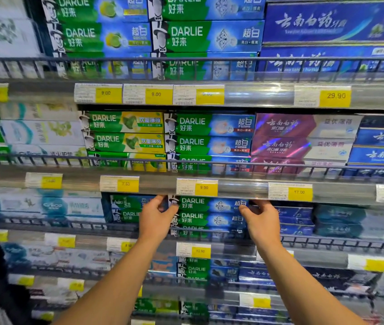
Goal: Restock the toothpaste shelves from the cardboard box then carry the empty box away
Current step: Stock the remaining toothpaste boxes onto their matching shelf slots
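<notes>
On the third shelf down, both my hands hold one Darlie toothpaste box (209, 204).

My left hand (157, 215) curls round its nine o'clock end, my right hand (262, 219) pinches the three o'clock end; two more like boxes (209, 219) show stacked beneath it.

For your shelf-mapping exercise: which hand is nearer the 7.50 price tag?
Left. The left hand is just below-right of the 7.50 price tag; the right hand is far right.

Yellow price tags (156, 94) in clear strips along shelf edges; dark wire rails (186, 59) across each tier's front.
</notes>
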Tool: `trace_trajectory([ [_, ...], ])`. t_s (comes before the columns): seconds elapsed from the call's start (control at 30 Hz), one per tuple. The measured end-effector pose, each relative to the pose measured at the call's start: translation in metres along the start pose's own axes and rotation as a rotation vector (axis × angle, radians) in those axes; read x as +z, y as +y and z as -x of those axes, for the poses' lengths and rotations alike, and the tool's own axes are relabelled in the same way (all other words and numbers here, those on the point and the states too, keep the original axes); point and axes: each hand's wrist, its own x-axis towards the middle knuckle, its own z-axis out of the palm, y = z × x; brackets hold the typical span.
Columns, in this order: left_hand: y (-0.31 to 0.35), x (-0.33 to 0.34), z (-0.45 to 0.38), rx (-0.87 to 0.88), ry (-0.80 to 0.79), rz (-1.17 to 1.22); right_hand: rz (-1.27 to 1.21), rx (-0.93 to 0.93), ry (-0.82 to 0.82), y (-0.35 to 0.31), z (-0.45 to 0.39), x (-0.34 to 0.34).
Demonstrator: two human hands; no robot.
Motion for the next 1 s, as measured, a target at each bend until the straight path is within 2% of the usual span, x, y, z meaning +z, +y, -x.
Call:
trace_trajectory([
  [0.2,-0.005,-0.003,0.005,-0.035,-0.015,-0.041,-0.008,-0.045,-0.017,0.001,0.011,-0.007],
  [0.4,-0.018,-0.009,0.05,-0.117,0.032,0.07,0.023,-0.081,-0.001,0.012,0.043,-0.026],
  [0.6,-0.055,0.002,0.138,-0.199,-0.256,0.014,0.194,-0.001,-0.112,0.062,0.141,-0.051],
  [0.87,-0.096,0.045,0.263,-0.333,-0.65,-0.053,0.571,0.292,-0.181,0.148,0.269,-0.126],
  [1.0,-0.105,0.069,0.315,-0.282,-0.828,-0.1,0.701,0.399,-0.179,0.169,0.317,-0.18],
])
